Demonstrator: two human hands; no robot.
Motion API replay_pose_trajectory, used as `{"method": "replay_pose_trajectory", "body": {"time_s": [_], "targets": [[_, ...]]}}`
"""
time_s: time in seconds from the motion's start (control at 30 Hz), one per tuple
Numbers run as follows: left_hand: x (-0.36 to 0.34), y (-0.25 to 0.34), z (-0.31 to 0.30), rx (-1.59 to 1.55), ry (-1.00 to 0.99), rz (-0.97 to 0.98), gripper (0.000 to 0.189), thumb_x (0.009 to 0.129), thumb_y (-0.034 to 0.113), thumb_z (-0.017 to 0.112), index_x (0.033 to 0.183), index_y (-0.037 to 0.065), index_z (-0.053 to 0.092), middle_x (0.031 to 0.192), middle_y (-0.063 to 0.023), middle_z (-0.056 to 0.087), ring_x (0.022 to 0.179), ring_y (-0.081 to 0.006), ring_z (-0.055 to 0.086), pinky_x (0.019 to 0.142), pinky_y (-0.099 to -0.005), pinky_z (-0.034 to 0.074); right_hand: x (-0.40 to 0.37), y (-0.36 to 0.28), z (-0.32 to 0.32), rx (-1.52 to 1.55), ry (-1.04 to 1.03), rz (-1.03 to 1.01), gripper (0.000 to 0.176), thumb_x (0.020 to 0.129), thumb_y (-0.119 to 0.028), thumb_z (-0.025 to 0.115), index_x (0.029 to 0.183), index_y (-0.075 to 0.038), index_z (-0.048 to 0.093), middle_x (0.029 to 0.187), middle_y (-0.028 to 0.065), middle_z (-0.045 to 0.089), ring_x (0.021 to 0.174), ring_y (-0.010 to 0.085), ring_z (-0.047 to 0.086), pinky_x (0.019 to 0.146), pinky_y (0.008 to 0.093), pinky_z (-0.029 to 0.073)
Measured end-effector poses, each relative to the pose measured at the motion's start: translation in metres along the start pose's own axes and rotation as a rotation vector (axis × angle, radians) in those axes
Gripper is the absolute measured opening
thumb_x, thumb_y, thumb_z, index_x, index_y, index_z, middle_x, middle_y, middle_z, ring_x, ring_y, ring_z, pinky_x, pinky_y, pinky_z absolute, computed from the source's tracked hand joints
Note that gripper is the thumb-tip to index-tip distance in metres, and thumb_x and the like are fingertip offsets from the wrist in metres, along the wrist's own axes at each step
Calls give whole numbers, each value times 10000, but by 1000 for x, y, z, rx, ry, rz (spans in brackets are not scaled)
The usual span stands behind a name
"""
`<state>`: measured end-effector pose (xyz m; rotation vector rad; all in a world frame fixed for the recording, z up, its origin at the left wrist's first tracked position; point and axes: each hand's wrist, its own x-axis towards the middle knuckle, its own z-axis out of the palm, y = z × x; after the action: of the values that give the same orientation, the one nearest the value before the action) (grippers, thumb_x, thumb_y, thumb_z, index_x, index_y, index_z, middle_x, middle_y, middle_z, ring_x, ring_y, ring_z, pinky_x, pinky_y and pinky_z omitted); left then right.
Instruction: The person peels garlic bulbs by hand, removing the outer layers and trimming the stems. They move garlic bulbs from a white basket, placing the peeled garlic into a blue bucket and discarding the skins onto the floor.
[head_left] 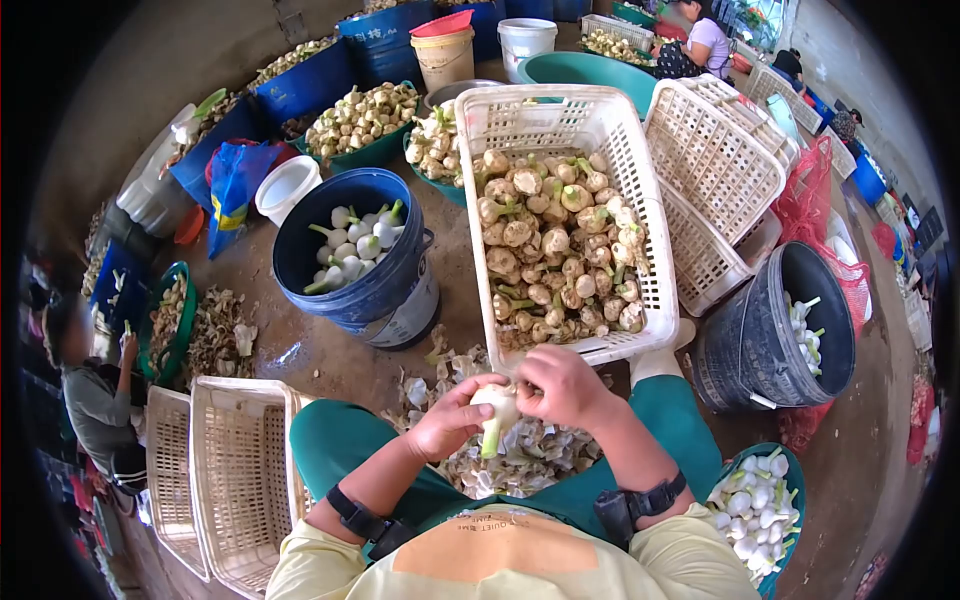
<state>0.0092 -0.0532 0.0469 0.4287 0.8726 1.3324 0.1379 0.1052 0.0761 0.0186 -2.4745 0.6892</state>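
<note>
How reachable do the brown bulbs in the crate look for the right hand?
Likely yes: though the right hand is at the white bulb, only the crate's near rim seems to bar the brown bulbs.

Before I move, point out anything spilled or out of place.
Loose peelings litter the floor between the legs, outside any container, so they look spilled; a shiny, seemingly wet patch shows left of them.

The left hand [450, 418] hides part of the white bulb [497, 406].
</note>
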Motion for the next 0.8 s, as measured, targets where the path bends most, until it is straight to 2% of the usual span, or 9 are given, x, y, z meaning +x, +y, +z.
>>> {"method": "replay_pose_trajectory", "body": {"time_s": [0.17,0.27,0.3,0.37,0.4,0.57,0.63,0.73,0.8], "targets": [[1,2,3,104,-143,-59,796,710,310,709,1306,17,270,1126,-94,472,1029,-184,485,905,-312,382,-20,34,-5,-3,-39,148,71,638,-50,584,694,-33,543,708,115,550,672,268,548,604,356,462],[2,6,4,180,-9,55,842,674,427,722,1286,15,315,1064,-83,504,979,-173,515,868,-305,418,-41,48,-1,-333,-622,506,134,703,-107,599,809,-26,614,802,145,575,800,284,559,746,376,452],[3,6,1,175,-6,54,842,674,427,722,1286,15,315,1064,-83,504,979,-173,515,868,-305,418,-41,40,-1,-331,-628,505,134,703,-107,599,809,-26,614,802,145,575,800,284,559,746,376,452],[10,2,-8,332,98,30,757,681,447,717,1214,17,394,1013,-69,527,933,-154,523,828,-285,424,-31,16,0,229,-188,366,123,729,-84,580,831,-26,620,820,134,584,809,274,565,741,359,460],[14,-1,-11,376,131,52,699,671,482,716,1128,18,461,945,-51,549,885,-137,528,797,-269,425,-22,-1,-2,307,-71,330,111,715,-55,574,816,-32,614,782,116,579,770,267,567,698,352,468],[14,-1,-13,459,177,53,705,641,526,718,1074,14,500,922,-40,560,866,-123,526,784,-255,423,-17,-3,14,14,-33,114,100,659,-54,596,759,-51,590,697,95,555,674,267,553,598,362,459],[13,-1,-14,485,169,48,712,635,543,714,1065,15,508,926,-40,562,867,-119,526,783,-252,422,-16,3,16,34,-154,172,81,663,-66,596,741,-53,577,701,94,556,658,271,545,594,362,453],[12,-2,-18,452,-32,-13,708,713,591,609,1099,10,486,957,-64,568,894,-144,540,775,-267,440,-16,20,8,201,-30,396,85,667,-75,598,746,-55,573,696,91,555,640,272,540,591,361,453],[13,-3,-15,339,-9,14,695,746,587,567,1133,20,457,978,-76,560,899,-157,546,771,-278,451,-19,28,4,164,-60,481,120,677,-78,604,791,-46,587,745,108,567,668,274,551,613,355,459]]}}
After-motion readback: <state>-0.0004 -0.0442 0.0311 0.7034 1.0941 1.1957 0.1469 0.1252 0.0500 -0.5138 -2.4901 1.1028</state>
